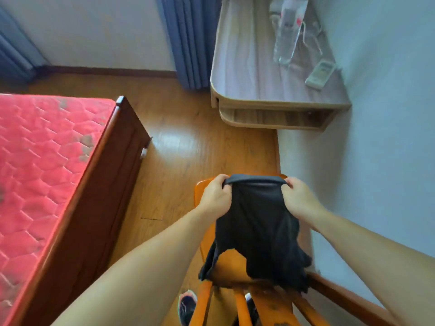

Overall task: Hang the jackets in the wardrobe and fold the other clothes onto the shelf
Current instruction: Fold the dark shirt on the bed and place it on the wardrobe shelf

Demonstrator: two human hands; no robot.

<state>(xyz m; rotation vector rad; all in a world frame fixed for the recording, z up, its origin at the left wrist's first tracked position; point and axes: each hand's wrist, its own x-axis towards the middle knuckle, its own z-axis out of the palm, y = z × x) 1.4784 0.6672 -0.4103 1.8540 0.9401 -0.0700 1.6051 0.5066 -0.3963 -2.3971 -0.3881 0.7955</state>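
Head view: left hand (215, 196) and right hand (300, 200) each had fingers curled around the waistband of black shorts (256, 234), held above an orange wooden chair (235, 267).

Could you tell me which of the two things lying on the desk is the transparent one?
The plastic bottle on the desk: it is see-through and sits farther back, whereas the remote control nearer the front is opaque and pale.
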